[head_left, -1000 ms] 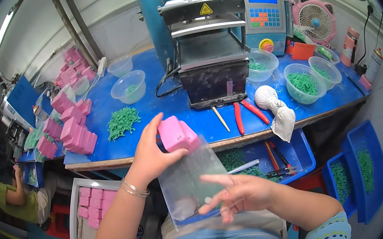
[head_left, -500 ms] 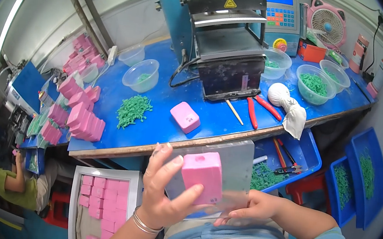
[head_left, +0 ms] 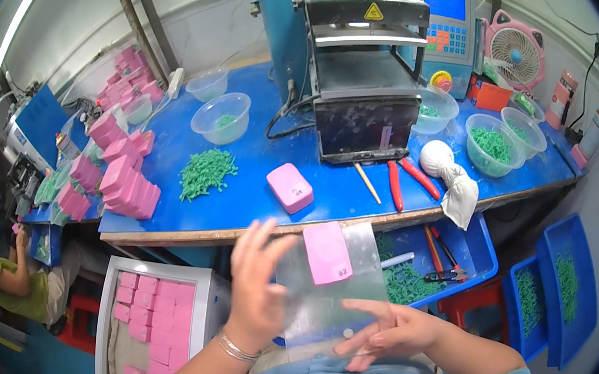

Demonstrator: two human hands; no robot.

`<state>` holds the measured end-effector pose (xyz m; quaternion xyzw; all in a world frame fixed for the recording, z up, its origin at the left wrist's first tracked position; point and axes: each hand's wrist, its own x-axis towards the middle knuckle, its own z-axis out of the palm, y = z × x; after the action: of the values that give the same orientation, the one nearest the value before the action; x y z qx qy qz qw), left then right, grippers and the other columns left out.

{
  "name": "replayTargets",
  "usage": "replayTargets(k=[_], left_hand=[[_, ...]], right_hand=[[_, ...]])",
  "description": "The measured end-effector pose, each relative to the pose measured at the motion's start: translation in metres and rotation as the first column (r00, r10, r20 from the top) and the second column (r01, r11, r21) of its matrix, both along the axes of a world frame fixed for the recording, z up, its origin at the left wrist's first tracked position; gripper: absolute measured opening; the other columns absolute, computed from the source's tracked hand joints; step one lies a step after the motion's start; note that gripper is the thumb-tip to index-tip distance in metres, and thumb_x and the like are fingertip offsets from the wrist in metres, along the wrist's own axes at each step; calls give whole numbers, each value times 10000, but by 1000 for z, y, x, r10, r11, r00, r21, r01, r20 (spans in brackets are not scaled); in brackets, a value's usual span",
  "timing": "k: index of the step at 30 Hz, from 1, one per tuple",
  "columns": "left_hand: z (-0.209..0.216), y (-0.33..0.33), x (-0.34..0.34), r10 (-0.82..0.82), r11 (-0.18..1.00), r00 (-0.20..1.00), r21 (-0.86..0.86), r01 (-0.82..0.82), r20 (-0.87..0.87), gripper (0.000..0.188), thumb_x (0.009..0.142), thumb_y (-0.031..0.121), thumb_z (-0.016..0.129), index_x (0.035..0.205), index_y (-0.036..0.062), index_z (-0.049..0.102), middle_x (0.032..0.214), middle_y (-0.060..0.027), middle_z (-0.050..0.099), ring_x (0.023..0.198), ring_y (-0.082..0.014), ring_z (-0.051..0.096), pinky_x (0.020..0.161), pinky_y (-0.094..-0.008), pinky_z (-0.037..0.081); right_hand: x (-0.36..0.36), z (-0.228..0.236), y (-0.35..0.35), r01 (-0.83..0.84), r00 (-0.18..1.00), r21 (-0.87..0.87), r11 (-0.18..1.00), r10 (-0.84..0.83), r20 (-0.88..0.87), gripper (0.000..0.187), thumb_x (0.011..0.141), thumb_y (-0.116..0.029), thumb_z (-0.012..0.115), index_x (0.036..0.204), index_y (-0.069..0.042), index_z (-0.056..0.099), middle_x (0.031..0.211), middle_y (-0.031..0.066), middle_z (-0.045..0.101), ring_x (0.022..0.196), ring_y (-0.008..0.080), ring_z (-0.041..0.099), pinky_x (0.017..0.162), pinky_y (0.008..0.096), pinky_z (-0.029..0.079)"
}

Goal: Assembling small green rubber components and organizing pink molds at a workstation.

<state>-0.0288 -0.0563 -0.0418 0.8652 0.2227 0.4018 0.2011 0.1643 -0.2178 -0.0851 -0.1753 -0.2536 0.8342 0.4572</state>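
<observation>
Pink block [head_left: 326, 256] — flat on a clear plate [head_left: 322, 306], at two o'clock from the left hand [head_left: 258, 283], fingers parted, off the block. Near five o'clock from it, right hand [head_left: 393, 329] loosely spread over the plate — cannot tell whether touching.

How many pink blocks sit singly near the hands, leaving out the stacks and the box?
2: one pink block on the translucent plate, another pink block on the blue table beyond it. The left hand might hide more.

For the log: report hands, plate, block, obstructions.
Left hand open, empty. Right hand open at clear plate. Pink block on plate; nothing covering it.
</observation>
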Motion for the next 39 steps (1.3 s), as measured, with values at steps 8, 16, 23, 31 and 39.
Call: replayTargets(k=[8, 16, 23, 31, 39], left_hand=[[-5, 65, 36, 130, 990, 988, -51, -134, -85, 721, 731, 254, 724, 1254, -35, 320, 1263, -248, 404, 1090, -359, 441, 941, -411, 359], [-3, 79, 57, 177, 957, 952, -181, -226, -251, 1014, 645, 305, 787, 1372, -24, 162, 1211, -228, 409, 1127, -347, 448, 970, -395, 378], [-4, 81, 59, 185, 963, 955, -153, -223, -232, 1004, 635, 327, 780, 1370, -1, 180, 1219, -246, 398, 1132, -366, 444, 968, -416, 379], [-10, 70, 56, 239, 964, 957, -81, -254, -164, 1002, 635, 297, 781, 1363, -31, 174, 1132, -213, 443, 1061, -330, 471, 938, -389, 388], [-17, 41, -62, 157, 884, 982, 458, -90, -110, 1030, 577, 139, 797, 1378, -9, 166, 1133, -169, 425, 1024, -316, 464, 869, -402, 413]], right_hand=[[48, 98, 23, 305, 941, 60, 951, -291, -175, 728, 845, -42, 450, 1426, -21, 13, 1160, 426, 445, 837, 439, 635, 711, 457, 542], [91, 133, 68, 359, 933, 251, 899, -341, -115, 616, 851, -104, 451, 1378, 59, 178, 1168, 363, 479, 871, 340, 641, 707, 361, 568], [109, 145, 114, 725, 662, 223, 652, -748, 36, 437, 911, -103, 412, 1292, 85, 312, 1185, 325, 479, 930, 292, 634, 817, 334, 562], [118, 125, 139, 771, 344, 393, 500, -848, 404, 289, 932, -296, 515, 917, -12, 564, 661, 43, 615, 465, 73, 511, 440, 185, 399], [98, 119, 150, 841, 327, 296, 454, -861, 390, 323, 939, -350, 482, 783, -70, 517, 479, -49, 386, 369, 58, 294, 389, 210, 239]])
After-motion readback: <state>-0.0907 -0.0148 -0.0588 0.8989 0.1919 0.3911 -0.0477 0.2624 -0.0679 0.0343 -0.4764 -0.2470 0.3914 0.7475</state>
